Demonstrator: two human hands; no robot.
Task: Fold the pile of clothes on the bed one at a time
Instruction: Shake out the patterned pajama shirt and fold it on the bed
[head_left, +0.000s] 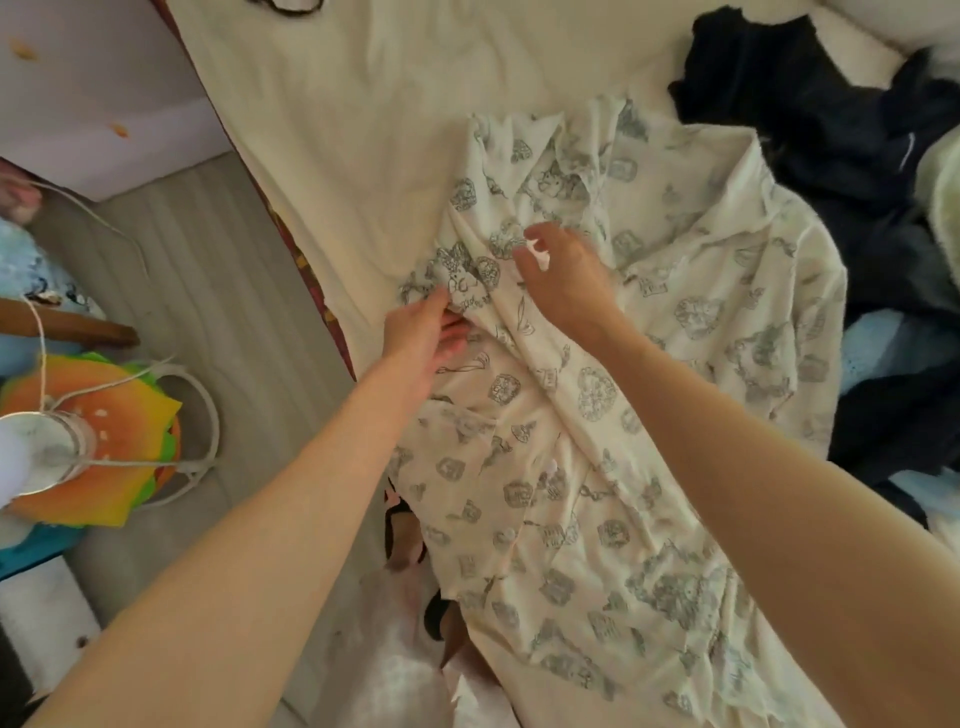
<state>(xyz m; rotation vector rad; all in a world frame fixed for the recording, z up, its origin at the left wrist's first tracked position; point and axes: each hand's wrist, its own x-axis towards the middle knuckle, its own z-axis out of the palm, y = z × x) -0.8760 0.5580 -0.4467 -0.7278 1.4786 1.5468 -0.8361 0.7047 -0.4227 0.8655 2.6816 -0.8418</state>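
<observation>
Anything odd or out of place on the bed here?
Nothing damaged or spilled. The printed shirt lies crumpled and bunched, its lower part hanging off the bed edge, while both hands work at it. Dark clothes sit heaped at right.

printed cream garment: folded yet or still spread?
Spread, not folded. The printed cream garment lies rumpled across the bed, running off its near edge; the left hand pinches a fold, and the right hand hovers above.
</observation>
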